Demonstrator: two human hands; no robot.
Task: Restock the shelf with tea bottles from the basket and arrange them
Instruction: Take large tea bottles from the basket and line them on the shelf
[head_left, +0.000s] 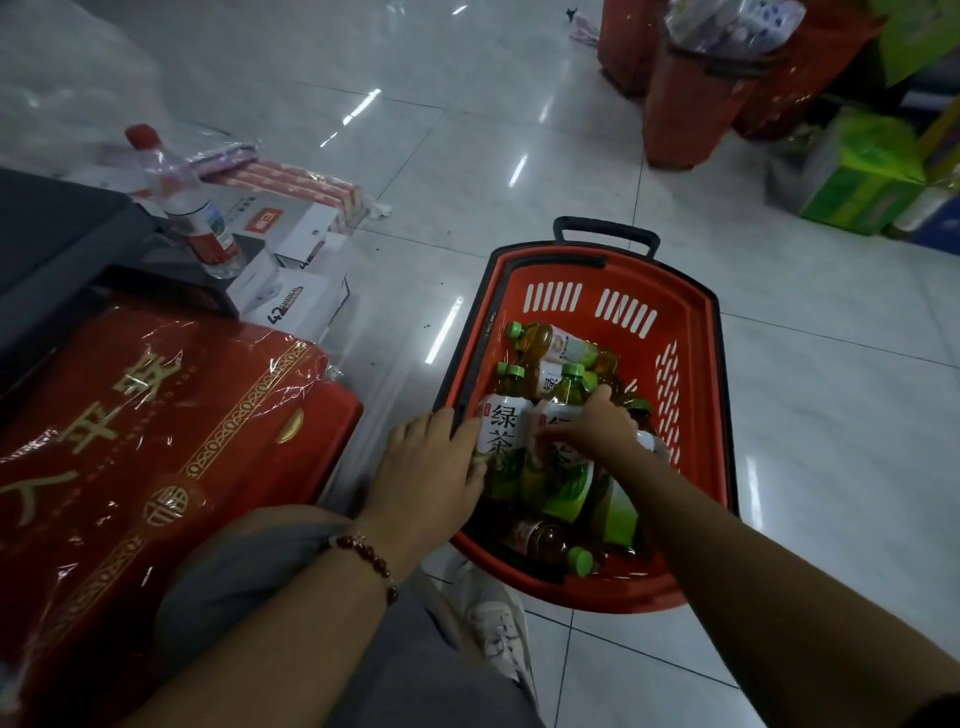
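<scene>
A red plastic basket (696, 332) with a black handle at its far end stands on a glossy pale tiled floor (831, 415) that mirrors the ceiling lights in bright streaks. Inside it lie several green-capped tea bottles (558, 345), jumbled on their sides. The left hand (434, 473) reaches over the basket's left rim, its grip curled against a white-labelled green tea bottle (496, 431); the right hand (597, 428) comes in from the near right, its grip clamped over the neighbouring bottle (563, 395). A beaded bracelet (366, 558) circles the left wrist. To the left sits a red gift box (156, 441) wrapped in film, with white cartons (291, 296) and a red-capped water bottle (182, 197) beyond it. Far right stand red bags (685, 104) and green cartons (862, 171).
</scene>
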